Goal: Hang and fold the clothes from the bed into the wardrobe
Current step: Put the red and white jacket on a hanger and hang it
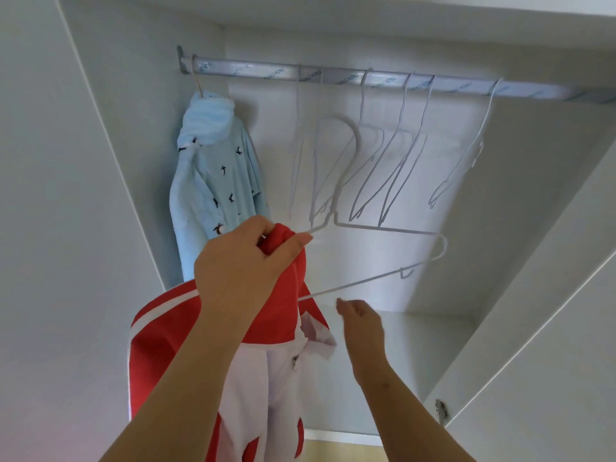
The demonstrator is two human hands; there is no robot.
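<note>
I look up into the open wardrobe. My left hand (243, 265) grips the shoulder of a red and white jacket (166, 348) together with one end of a white wire hanger (383, 230). That end of the hanger is inside the jacket, while its hook and other end stick out to the right. The jacket hangs down below my left arm. My right hand (361, 323) is blurred, just below the hanger's lower bar and right of the jacket, with fingers loosely bent and holding nothing. Above runs the silver rail (400, 83).
A light blue shirt (213, 181) with small dark bird prints hangs at the rail's left end. Several empty white hangers (390, 168) hang along the rail's middle and right. White wardrobe walls stand on both sides, with a door hinge (440, 410) at lower right.
</note>
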